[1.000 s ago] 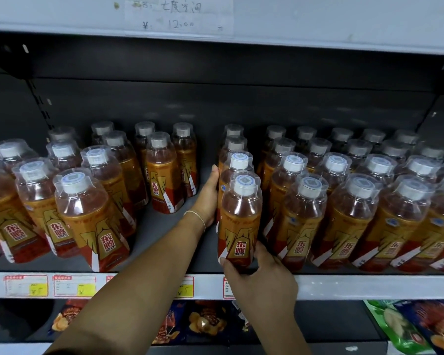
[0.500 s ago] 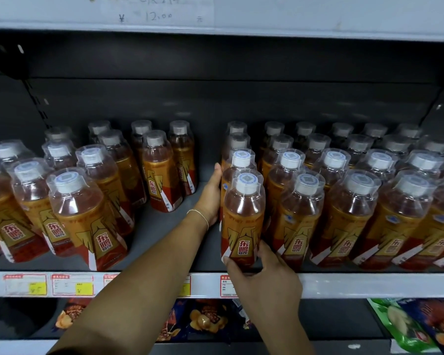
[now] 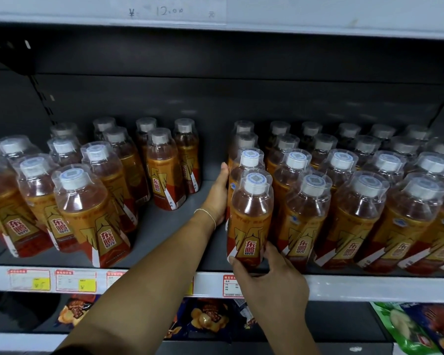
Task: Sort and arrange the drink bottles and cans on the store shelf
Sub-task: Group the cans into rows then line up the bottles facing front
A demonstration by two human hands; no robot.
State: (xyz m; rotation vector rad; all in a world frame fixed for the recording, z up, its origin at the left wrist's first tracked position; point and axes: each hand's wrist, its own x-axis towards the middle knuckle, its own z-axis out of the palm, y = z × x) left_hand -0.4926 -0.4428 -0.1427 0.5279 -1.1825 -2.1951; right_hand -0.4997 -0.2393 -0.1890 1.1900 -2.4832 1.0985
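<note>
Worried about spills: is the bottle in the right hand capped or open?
Capped: the bottle carries its white cap, seated squarely on the neck.

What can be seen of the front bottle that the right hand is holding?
The front bottle is clear plastic, filled with amber drink, with a white cap under a clear overcap. An orange, gold and red label wraps its lower body. It stands upright at the shelf edge. The right hand grips its base; the left hand lies flat at its left.

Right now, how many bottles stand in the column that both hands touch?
4. The front bottle, gripped by the right hand; the second bottle behind it, beside the left hand; then the third bottle and fourth bottle. Others may be hidden behind.
</note>
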